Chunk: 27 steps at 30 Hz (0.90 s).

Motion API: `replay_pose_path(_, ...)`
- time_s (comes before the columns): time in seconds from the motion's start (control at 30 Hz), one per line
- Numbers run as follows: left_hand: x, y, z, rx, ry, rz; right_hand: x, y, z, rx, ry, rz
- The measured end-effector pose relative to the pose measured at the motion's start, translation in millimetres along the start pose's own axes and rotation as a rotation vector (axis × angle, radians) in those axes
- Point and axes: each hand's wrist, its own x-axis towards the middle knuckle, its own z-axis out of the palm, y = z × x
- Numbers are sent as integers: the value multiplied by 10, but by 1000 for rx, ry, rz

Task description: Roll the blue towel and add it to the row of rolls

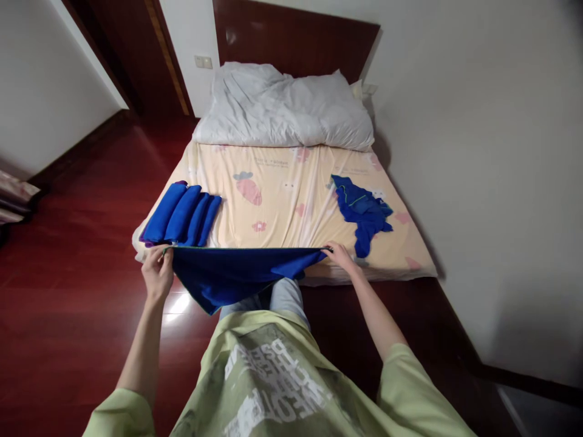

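Observation:
A blue towel (228, 270) with a thin green edge hangs stretched between my hands, in front of my legs and the foot of the bed. My left hand (158, 270) pinches one upper corner. The other end of the taut top edge is gripped by my right hand (337, 255). Just beyond my left hand, several rolled blue towels (182, 212) lie side by side on the bed, with some purple showing beneath. A crumpled blue towel (363, 209) with green edging lies on the bed beyond my right hand.
The bed (277, 188) has a yellow patterned sheet. A bunched white quilt (286, 109) lies against the dark wooden headboard (291, 36). A white wall (478, 152) runs close along the right side. Dark red floor (68, 273) and a door (132, 54) are at left.

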Motion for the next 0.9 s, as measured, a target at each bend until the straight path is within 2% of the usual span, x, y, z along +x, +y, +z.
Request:
replay_pose_path(0.1,372,58,177,27,-12,7,172,4,-362,-7,123,-7)
replay_pose_path(0.23,821,236,391,69,-8,23,351,-95,-871,-92,260,15)
replay_pose_path(0.4,1164,542,562,-35,-7,34,430,-273,-1405,-199,397,45)
replay_pose_path(0.5,1270,706,624,-101,-22,28,435,-338,-1629,-191,380,38)
replay_pose_path(0.63,1362,881,662,-294,-21,26,403,-367,-1869,-126,333,22)
replay_pose_path(0.8,1472,1036,605,-402,-38,72,323,-327,-2139,-9,234,-20)
replay_pose_path(0.9,1538,1115,563,-421,-52,91,294,-313,-2261,-28,240,-10)
